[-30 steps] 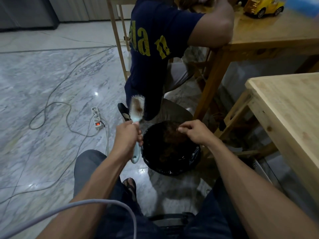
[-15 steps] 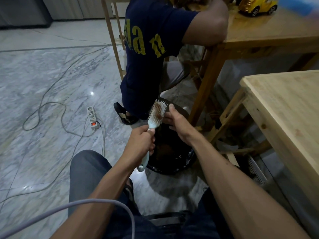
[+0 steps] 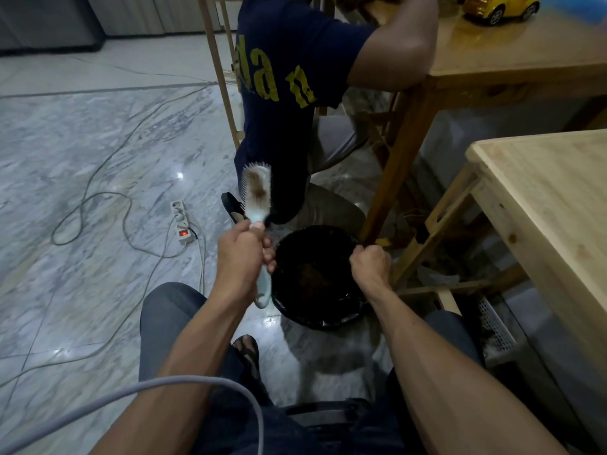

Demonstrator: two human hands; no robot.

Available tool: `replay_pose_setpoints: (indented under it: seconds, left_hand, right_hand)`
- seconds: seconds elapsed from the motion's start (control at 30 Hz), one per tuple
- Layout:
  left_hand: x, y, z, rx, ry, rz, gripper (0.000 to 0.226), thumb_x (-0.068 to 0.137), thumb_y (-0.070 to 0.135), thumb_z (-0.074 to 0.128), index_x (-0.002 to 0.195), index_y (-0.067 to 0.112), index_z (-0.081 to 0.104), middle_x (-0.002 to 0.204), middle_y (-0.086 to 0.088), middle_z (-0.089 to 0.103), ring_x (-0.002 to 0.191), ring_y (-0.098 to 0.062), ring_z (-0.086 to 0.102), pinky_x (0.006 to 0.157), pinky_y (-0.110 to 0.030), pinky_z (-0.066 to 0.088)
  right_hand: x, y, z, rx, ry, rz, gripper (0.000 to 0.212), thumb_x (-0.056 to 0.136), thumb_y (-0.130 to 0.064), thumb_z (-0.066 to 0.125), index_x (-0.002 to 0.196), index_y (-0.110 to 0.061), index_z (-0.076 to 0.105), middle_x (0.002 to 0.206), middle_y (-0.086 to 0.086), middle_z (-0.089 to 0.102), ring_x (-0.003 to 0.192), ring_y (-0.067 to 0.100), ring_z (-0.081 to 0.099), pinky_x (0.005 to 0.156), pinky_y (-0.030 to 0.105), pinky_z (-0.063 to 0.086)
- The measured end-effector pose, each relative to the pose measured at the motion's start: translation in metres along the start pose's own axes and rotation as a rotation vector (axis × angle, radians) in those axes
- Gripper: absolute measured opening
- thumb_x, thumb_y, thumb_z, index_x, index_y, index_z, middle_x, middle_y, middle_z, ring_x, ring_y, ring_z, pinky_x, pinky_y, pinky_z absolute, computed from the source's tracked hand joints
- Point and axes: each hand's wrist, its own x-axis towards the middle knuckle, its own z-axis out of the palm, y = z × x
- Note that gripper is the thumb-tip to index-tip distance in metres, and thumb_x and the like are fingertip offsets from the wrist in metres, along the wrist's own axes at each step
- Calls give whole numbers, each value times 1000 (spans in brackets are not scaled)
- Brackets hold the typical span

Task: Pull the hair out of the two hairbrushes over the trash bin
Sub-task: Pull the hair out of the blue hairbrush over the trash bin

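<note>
Black trash bin (image 3: 341, 315) at frame centre on the floor; right hand (image 3: 370, 261), a clenched fist over its rim, contents unseen; left hand (image 3: 242, 257) grasping the hair-matted hairbrush (image 3: 258, 192), just left of the bin.

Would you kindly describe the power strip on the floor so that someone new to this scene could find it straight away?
Start at the grey marble floor left of the black trash bin. Follow the looping dark cable to its right end, just left of the hairbrush that the left hand grips. The power strip is the small white bar there, the only thing with a glowing red switch.
</note>
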Motion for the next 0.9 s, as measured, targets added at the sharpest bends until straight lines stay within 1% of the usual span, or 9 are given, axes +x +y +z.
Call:
replay_pose_setpoints:
  seconds: [0.23, 0.33, 0.43, 0.5, 0.57, 0.6, 0.67, 0.8, 0.9]
  left_hand:
    - [3, -7, -1, 149, -94, -14, 24, 105, 8, 46, 81, 9, 47, 67, -7, 44, 46, -15, 39, 40, -26, 34]
    - [1, -19, 4, 169, -119, -30, 23, 105, 7, 46, 82, 6, 50, 65, -7, 44, 44, -15, 38, 40, -27, 33]
    - [-2, -27, 5, 190, -125, -56, 27, 105, 7, 45, 80, 10, 52, 66, -8, 44, 46, -16, 39, 42, -27, 33]
    - [-3, -31, 4, 221, -141, -63, 28, 105, 7, 45, 79, 13, 52, 67, -8, 45, 47, -17, 39, 44, -28, 34]
    - [-2, -34, 2, 257, -166, -77, 27, 105, 8, 44, 80, 11, 53, 69, -9, 45, 46, -16, 40, 44, -28, 34]
    - [-2, -36, 2, 273, -177, -85, 25, 105, 8, 45, 81, 10, 53, 69, -9, 46, 46, -16, 41, 44, -28, 35]
    - [-1, -40, 1, 292, -189, -95, 23, 105, 9, 45, 83, 9, 52, 70, -9, 46, 44, -16, 40, 44, -28, 34]
    - [-2, -45, 4, 325, -206, -107, 21, 104, 11, 45, 84, 9, 53, 69, -7, 48, 43, -15, 41, 44, -27, 35]
    - [-2, -47, 7, 368, -217, -90, 19, 103, 12, 46, 87, 6, 54, 68, -7, 48, 43, -16, 41, 43, -27, 36]
  right_hand:
    - [3, -1, 0, -136, -121, 20, 48, 109, -34, 44, 119, 6, 68, 125, 24, 65, 118, 41, 61, 87, 37, 46]
    - [7, -12, -2, -122, -353, -65, 29, 106, -26, 47, 122, -12, 67, 124, 14, 65, 122, 38, 61, 93, 38, 48]
    - [13, -14, -10, -62, -472, -60, 40, 104, -26, 54, 143, -19, 58, 142, 6, 58, 129, 30, 57, 104, 40, 47]
    - [19, -12, -12, 9, -366, -77, 26, 100, -18, 63, 126, -19, 70, 134, 6, 64, 116, 24, 66, 96, 36, 56]
    - [23, -10, -12, 138, -200, -38, 9, 96, -9, 69, 95, -16, 74, 113, 10, 74, 88, 17, 73, 74, 27, 61]
    - [21, -11, -14, 169, -131, -27, 14, 96, -11, 70, 84, -17, 73, 102, 10, 77, 79, 16, 73, 67, 26, 61]
    - [20, -11, -15, 81, -54, -80, 27, 99, -28, 66, 73, -24, 71, 79, 1, 77, 77, 17, 72, 74, 37, 62]
    - [15, -18, -23, -56, -198, -209, 24, 103, -41, 57, 99, -27, 76, 93, -6, 70, 95, 19, 63, 86, 34, 51]
    - [10, -27, -25, 267, -374, -141, 22, 100, -40, 64, 105, -21, 74, 107, 2, 75, 89, 16, 73, 83, 35, 62]
